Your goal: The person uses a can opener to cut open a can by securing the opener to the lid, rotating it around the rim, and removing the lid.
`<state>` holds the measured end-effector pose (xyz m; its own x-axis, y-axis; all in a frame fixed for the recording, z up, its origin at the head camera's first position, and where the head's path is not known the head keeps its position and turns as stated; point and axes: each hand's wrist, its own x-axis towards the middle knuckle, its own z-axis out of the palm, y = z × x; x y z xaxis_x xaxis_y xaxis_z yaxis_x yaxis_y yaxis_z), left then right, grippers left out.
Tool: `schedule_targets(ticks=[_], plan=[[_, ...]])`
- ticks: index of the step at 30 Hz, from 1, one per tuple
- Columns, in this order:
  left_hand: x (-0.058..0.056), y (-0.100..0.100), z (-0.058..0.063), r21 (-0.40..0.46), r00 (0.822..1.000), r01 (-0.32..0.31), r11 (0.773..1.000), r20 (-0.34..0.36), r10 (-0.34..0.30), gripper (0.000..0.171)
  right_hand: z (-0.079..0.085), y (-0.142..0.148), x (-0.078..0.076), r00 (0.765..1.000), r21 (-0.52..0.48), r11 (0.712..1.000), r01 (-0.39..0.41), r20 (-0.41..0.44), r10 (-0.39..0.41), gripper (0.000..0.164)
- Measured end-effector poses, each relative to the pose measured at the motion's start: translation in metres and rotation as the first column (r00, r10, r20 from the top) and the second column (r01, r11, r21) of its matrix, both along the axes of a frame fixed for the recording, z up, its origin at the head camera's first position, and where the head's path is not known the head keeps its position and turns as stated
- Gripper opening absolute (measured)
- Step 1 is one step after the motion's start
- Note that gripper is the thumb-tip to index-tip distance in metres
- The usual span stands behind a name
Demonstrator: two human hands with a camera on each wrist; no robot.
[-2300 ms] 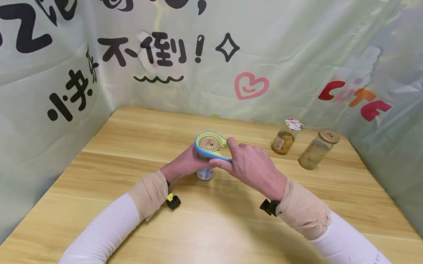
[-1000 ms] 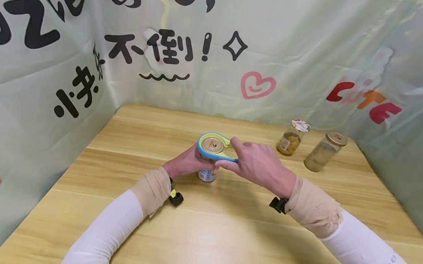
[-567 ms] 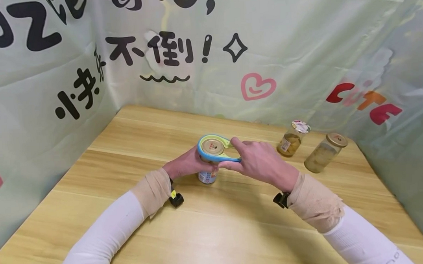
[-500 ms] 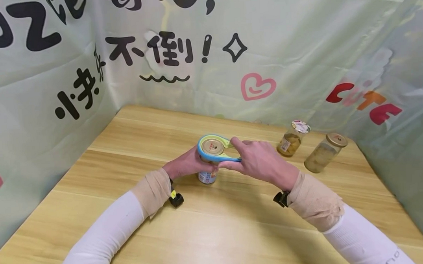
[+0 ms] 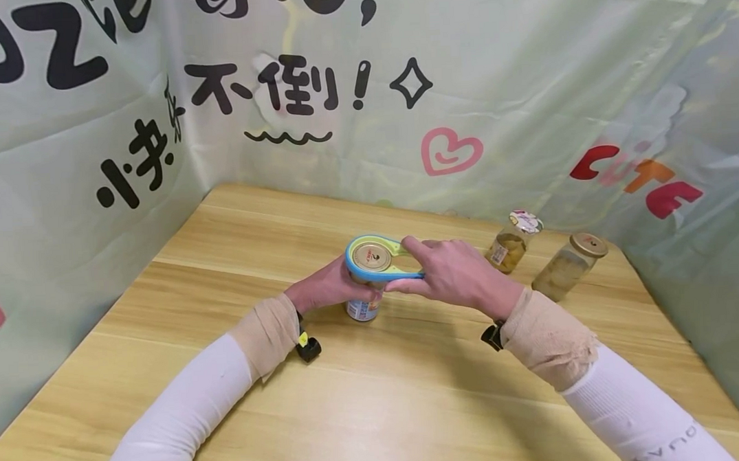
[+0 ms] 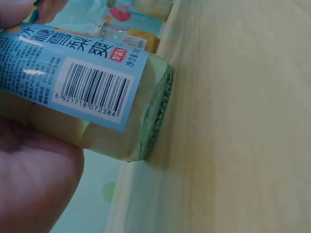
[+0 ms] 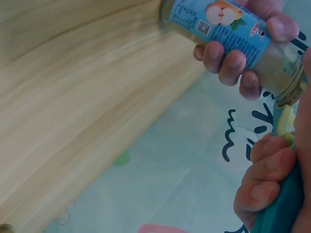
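A glass jar [image 5: 362,310] with a blue label stands on the table at mid-view, its base against the wood in the left wrist view. My left hand [image 5: 322,287] grips it from the left, fingers wrapped around the body in the right wrist view. Pale chunks show inside the jar [image 6: 104,138]. Around its gold lid [image 5: 372,256] sits the loop of a blue and lime-green jar opener [image 5: 402,275]. My right hand [image 5: 461,274] holds the opener's handles, thumb on the near side; the handle ends are hidden in the palm in the head view.
Two more jars stand at the back right: a small one [image 5: 505,251] with a patterned lid and yellow contents, and a taller one [image 5: 557,274] with a gold lid. A printed cloth [image 5: 354,162] rises behind the wooden table [image 5: 364,396].
The right hand has swung slightly away from the body, and the opener's handles turned with it. The print on the gold lid now sits at a different angle. The left hand keeps its grip.
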<state>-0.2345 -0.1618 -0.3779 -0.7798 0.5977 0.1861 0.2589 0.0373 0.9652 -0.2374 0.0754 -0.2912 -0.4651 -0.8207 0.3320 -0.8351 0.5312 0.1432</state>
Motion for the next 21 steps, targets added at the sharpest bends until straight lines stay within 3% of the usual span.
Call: schedule_targets(ticks=[21], plan=[[0.001,-0.001,0.001,-0.001,1.0,0.008,1.0,0.005,-0.008,0.069,0.004,0.0,-0.016,0.995,0.019,0.997,-0.071,0.07,0.069,0.062]])
